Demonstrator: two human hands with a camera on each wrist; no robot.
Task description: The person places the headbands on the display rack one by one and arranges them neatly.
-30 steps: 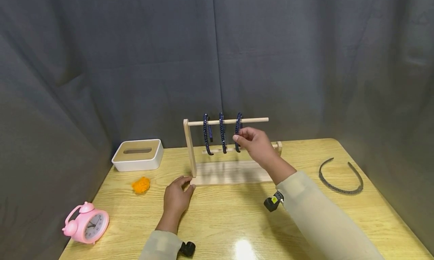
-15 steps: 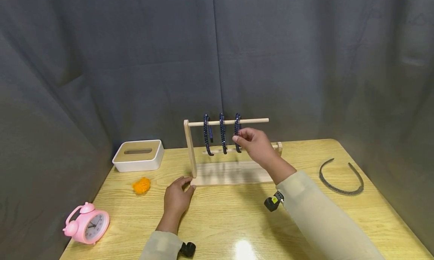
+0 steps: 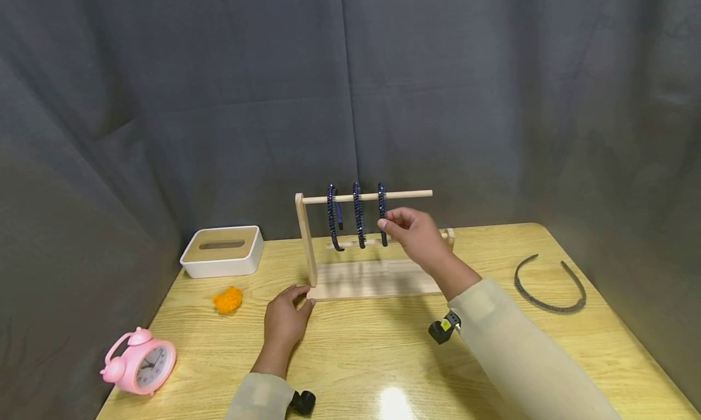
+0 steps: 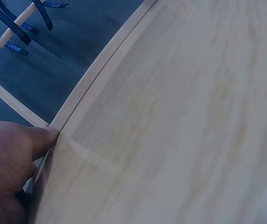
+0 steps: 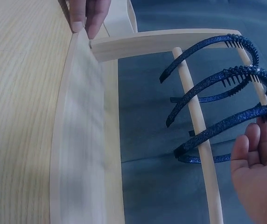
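Three dark blue headbands with small comb teeth hang over the upper rod of a wooden stand [image 3: 378, 280]. My right hand [image 3: 418, 238] pinches the rightmost headband [image 5: 227, 125] between thumb and fingers on its front side. To the left of it hang the middle headband [image 3: 358, 216] and the left headband [image 3: 331, 216], spaced apart. The headbands' lower parts pass by the stand's lower rod [image 5: 197, 119]. On the table, my left hand [image 3: 285, 322] holds the front left corner of the stand's base, with its thumb [image 4: 45, 139] against the front edge.
A grey headband [image 3: 550, 307] lies on the table at the right. On the left are a white tissue box [image 3: 219, 266] with a wooden lid, an orange fluffy ball [image 3: 227, 299] and a pink alarm clock [image 3: 137, 362]. Dark curtains [image 3: 465, 103] surround the table.
The rightmost headband has slid slightly left along the upper rod, in my right hand, and hangs straighter. My left hand has stayed at the base's corner.
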